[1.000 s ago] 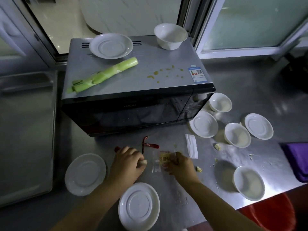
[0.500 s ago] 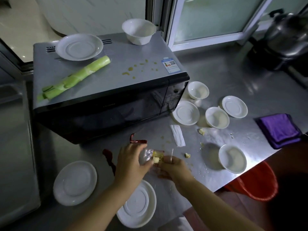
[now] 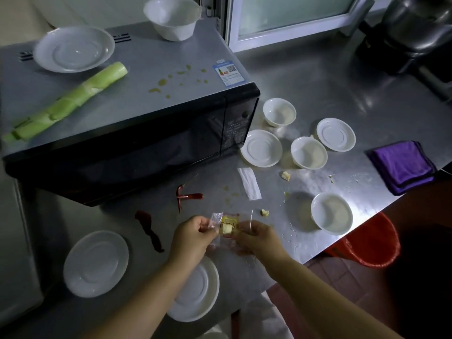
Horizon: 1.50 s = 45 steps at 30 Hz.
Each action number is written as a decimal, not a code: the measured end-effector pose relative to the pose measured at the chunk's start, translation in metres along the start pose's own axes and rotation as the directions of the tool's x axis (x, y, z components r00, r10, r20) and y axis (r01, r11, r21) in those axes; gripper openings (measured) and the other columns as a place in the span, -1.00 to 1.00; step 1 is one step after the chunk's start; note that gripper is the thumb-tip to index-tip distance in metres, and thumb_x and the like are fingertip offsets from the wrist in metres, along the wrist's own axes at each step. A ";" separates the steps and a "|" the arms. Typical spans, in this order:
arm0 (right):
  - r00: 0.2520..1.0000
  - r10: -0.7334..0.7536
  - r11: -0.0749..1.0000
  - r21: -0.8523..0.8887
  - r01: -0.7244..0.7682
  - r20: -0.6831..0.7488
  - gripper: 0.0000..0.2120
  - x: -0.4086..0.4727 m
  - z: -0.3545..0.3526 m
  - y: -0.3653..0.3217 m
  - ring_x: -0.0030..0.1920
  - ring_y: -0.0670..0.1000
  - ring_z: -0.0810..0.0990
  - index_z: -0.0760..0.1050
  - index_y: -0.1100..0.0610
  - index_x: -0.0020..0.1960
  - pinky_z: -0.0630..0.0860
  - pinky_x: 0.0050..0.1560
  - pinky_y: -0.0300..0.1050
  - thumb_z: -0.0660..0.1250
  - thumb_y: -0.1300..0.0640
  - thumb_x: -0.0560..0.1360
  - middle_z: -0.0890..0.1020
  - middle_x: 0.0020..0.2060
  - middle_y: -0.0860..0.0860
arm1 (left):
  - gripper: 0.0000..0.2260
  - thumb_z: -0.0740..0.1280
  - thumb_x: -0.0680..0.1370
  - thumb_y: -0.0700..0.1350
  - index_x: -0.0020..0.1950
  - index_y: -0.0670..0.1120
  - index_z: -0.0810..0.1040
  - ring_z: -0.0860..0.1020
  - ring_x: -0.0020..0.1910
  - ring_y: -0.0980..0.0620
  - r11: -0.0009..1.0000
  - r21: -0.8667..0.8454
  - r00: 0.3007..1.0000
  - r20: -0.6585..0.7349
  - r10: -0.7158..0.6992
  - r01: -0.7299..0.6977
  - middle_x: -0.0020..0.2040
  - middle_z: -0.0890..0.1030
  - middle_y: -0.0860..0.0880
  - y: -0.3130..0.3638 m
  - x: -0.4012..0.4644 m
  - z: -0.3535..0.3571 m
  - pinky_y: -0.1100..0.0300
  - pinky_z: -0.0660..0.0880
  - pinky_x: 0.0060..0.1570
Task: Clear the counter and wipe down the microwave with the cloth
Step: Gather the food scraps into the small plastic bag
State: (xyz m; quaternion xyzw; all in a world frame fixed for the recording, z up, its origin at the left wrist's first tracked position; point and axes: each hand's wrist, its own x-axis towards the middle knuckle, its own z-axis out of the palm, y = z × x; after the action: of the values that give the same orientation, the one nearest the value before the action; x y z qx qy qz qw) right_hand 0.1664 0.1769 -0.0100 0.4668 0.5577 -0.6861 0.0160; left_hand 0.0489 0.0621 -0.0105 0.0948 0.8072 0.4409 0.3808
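My left hand [image 3: 193,234] and my right hand [image 3: 256,237] both pinch a clear snack wrapper [image 3: 226,223] with a yellow label, held just above the steel counter [image 3: 318,77]. The black microwave [image 3: 137,145] stands at the left; its grey top carries a white plate [image 3: 73,48], a white bowl [image 3: 172,17], a green vegetable stalk [image 3: 66,101] and yellowish spots [image 3: 161,81]. A folded purple cloth [image 3: 402,165] lies at the counter's right edge. Two dried red chillies [image 3: 149,230] [image 3: 184,195] and a white paper strip [image 3: 249,183] lie in front of the microwave.
White plates [image 3: 95,263] [image 3: 198,289] [image 3: 261,148] [image 3: 336,134] and bowls [image 3: 278,111] [image 3: 309,152] [image 3: 331,214] are scattered on the counter, with food crumbs [image 3: 286,176] between them. An orange bin [image 3: 367,243] stands below the counter edge. A dark pot [image 3: 415,28] is at the far right.
Both hands picked the wrapper up off the counter and drew it toward me. The view swung right, bringing the purple cloth, bin and pot fully into sight.
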 end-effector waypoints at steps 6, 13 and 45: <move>0.930 -0.278 0.847 -0.518 0.119 -0.242 -0.88 0.024 -0.057 0.012 -0.15 0.03 0.61 0.59 0.03 -0.04 0.56 -0.09 -0.03 0.32 0.03 0.51 0.65 -0.15 -0.03 | -0.95 0.31 0.50 -0.34 -0.17 -0.26 0.54 0.49 -0.51 0.07 0.972 -0.221 0.995 -0.032 -0.090 0.081 -0.41 0.57 -0.13 0.000 0.005 0.011 0.30 0.43 -0.50; 0.838 -0.543 0.392 -0.897 0.206 -0.045 -0.86 0.066 -0.072 0.019 -0.22 0.18 0.58 0.61 0.14 -0.07 0.42 -0.30 -0.12 0.42 0.18 0.37 0.58 -0.17 0.10 | -0.94 0.29 0.51 -0.35 -0.11 -0.24 0.53 0.51 -0.39 -0.01 0.939 -0.334 0.987 -0.106 -0.124 0.082 -0.35 0.57 -0.16 0.001 0.005 0.011 0.30 0.50 -0.42; 0.742 -0.670 0.383 -0.866 0.321 -0.022 -0.86 0.046 -0.058 0.014 -0.24 0.12 0.61 0.64 0.11 -0.14 0.41 -0.15 -0.08 0.50 0.25 0.32 0.64 -0.24 0.03 | -0.86 0.26 0.51 -0.39 -0.10 -0.18 0.53 0.55 -0.31 -0.05 0.916 -0.401 0.962 -0.246 -0.117 0.008 -0.29 0.57 -0.14 -0.008 0.003 0.004 0.32 0.54 -0.40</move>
State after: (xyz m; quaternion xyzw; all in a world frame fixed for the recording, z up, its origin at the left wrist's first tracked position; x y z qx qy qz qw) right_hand 0.1841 0.2399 -0.0477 0.3294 0.9156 -0.2144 -0.0852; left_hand 0.0511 0.0610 -0.0192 -0.0700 0.7474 0.5913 0.2949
